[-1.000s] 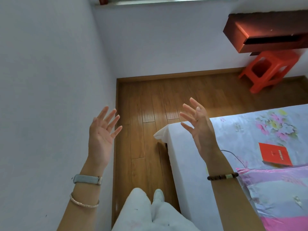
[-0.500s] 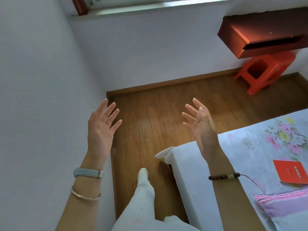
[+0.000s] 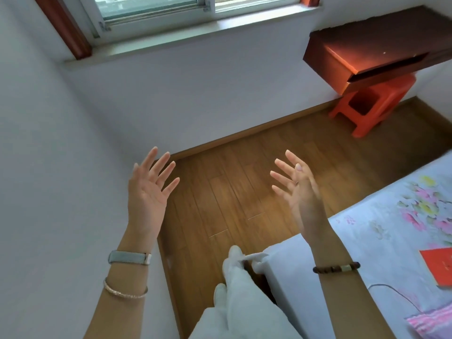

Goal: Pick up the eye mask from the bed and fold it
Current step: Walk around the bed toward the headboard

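Note:
Both hands are raised in front of me with fingers spread and nothing in them. My left hand (image 3: 149, 192) is up by the white wall, palm facing me. My right hand (image 3: 297, 189) hovers above the wooden floor, just off the corner of the bed (image 3: 381, 231). The bed has a white sheet with a flower print and fills the lower right. No eye mask is visible on the part of the bed in view.
A red booklet (image 3: 439, 267) and a thin cable (image 3: 401, 297) lie on the bed beside a pink striped pillow (image 3: 430, 324). An orange plastic stool (image 3: 374, 106) stands under a dark red wall shelf (image 3: 381, 55). A window (image 3: 171, 8) is above. My white-trousered legs stand beside the bed.
The view has tilted up and turned, bringing the window into sight while the bed slid to the lower right. Both hands stay raised and spread. My legs stepped forward.

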`<action>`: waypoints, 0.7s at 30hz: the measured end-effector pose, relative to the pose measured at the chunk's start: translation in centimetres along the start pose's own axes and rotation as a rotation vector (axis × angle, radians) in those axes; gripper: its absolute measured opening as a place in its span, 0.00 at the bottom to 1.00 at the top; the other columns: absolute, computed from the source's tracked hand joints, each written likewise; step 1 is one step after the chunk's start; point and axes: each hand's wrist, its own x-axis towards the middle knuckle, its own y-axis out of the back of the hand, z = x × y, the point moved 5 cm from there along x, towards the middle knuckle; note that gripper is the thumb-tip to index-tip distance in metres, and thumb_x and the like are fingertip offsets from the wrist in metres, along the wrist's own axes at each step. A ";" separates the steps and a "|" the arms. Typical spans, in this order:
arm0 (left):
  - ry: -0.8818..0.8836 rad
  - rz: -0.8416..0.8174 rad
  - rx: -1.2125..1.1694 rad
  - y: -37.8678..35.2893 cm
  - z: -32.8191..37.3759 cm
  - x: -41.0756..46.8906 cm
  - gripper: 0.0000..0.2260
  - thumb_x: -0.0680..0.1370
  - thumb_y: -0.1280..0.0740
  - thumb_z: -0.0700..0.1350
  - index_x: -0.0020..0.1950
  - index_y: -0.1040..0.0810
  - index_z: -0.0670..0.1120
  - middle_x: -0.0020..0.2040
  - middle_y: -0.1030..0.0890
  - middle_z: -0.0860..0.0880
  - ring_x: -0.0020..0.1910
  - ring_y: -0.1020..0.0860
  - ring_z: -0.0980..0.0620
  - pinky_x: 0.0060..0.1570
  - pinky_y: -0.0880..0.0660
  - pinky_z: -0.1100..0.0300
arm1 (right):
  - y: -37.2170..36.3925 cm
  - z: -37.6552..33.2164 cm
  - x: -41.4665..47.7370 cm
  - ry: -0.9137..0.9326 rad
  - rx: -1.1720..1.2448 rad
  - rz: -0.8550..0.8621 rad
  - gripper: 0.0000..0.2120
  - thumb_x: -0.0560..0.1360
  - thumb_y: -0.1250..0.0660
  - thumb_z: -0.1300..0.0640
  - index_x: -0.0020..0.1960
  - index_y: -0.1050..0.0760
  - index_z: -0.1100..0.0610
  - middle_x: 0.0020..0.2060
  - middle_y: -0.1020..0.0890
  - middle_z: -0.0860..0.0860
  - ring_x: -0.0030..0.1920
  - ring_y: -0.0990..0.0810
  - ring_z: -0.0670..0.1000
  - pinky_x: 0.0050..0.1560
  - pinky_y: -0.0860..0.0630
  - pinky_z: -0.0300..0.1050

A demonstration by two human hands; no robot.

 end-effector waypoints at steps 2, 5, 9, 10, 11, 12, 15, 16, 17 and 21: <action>0.024 -0.014 0.000 -0.6 -0.4 2.9 0.25 0.83 0.53 0.58 0.77 0.34 0.51 0.75 0.28 0.46 0.72 0.27 0.47 0.72 0.34 0.41 | 0.0 0.0 2.4 -0.009 0.011 0.032 0.17 0.80 0.45 0.41 0.67 0.28 0.36 0.68 0.22 0.43 0.65 0.20 0.47 0.65 0.24 0.48; 0.055 -0.048 0.003 -1.9 -0.8 7.8 0.27 0.81 0.50 0.60 0.77 0.33 0.51 0.74 0.27 0.46 0.72 0.26 0.47 0.71 0.32 0.43 | 0.3 -0.1 6.4 -0.014 0.023 0.079 0.18 0.82 0.46 0.42 0.69 0.29 0.38 0.68 0.22 0.45 0.66 0.20 0.47 0.66 0.24 0.50; 0.057 -0.103 0.031 -4.6 -0.8 15.6 0.27 0.82 0.52 0.59 0.77 0.33 0.50 0.73 0.25 0.47 0.71 0.26 0.48 0.70 0.32 0.43 | 1.0 -1.0 12.9 0.009 0.044 0.124 0.19 0.82 0.47 0.42 0.72 0.31 0.41 0.69 0.23 0.44 0.66 0.20 0.47 0.65 0.24 0.49; 0.056 -0.120 0.049 -5.5 -0.7 17.7 0.27 0.82 0.52 0.59 0.77 0.34 0.50 0.73 0.25 0.47 0.72 0.26 0.48 0.70 0.32 0.44 | 1.2 -1.4 14.6 0.015 0.056 0.135 0.19 0.82 0.47 0.42 0.72 0.31 0.41 0.69 0.23 0.44 0.66 0.20 0.47 0.65 0.24 0.49; 0.055 -0.140 0.070 -6.6 -0.5 19.7 0.27 0.82 0.52 0.59 0.78 0.34 0.50 0.73 0.26 0.48 0.72 0.26 0.48 0.70 0.31 0.44 | 1.4 -1.8 16.2 0.018 0.068 0.145 0.19 0.82 0.47 0.42 0.72 0.31 0.40 0.69 0.22 0.44 0.66 0.20 0.47 0.65 0.24 0.49; 0.055 -0.160 0.089 -7.6 -0.3 21.6 0.28 0.81 0.52 0.59 0.78 0.35 0.50 0.74 0.26 0.48 0.72 0.26 0.48 0.70 0.31 0.45 | 1.6 -2.2 17.7 0.016 0.083 0.157 0.19 0.82 0.47 0.42 0.72 0.30 0.40 0.68 0.22 0.44 0.66 0.20 0.47 0.65 0.24 0.50; 0.046 -0.211 0.096 -10.7 0.1 26.6 0.28 0.81 0.52 0.60 0.78 0.35 0.50 0.74 0.26 0.48 0.72 0.26 0.48 0.69 0.30 0.46 | 2.3 -3.5 21.8 0.024 0.107 0.178 0.20 0.81 0.46 0.41 0.70 0.29 0.39 0.69 0.22 0.46 0.67 0.20 0.47 0.66 0.25 0.52; 0.047 -0.226 0.088 -11.6 0.1 28.1 0.28 0.81 0.52 0.60 0.78 0.35 0.50 0.74 0.26 0.48 0.72 0.26 0.48 0.70 0.31 0.45 | 2.5 -3.9 23.0 0.027 0.105 0.183 0.20 0.80 0.45 0.41 0.71 0.29 0.39 0.69 0.22 0.46 0.67 0.20 0.48 0.67 0.25 0.53; 0.052 -0.240 0.079 -12.6 0.0 29.4 0.28 0.81 0.52 0.60 0.78 0.35 0.49 0.74 0.26 0.48 0.72 0.26 0.48 0.70 0.31 0.45 | 2.8 -4.4 24.1 0.028 0.104 0.193 0.20 0.80 0.45 0.41 0.71 0.29 0.40 0.69 0.22 0.47 0.67 0.21 0.48 0.67 0.26 0.53; 0.101 -0.310 0.060 -17.0 -1.0 33.8 0.28 0.80 0.50 0.60 0.77 0.34 0.50 0.74 0.26 0.47 0.72 0.26 0.47 0.71 0.32 0.42 | 4.9 -5.7 27.4 0.034 0.109 0.270 0.20 0.80 0.45 0.41 0.70 0.29 0.39 0.69 0.22 0.47 0.66 0.20 0.47 0.65 0.25 0.51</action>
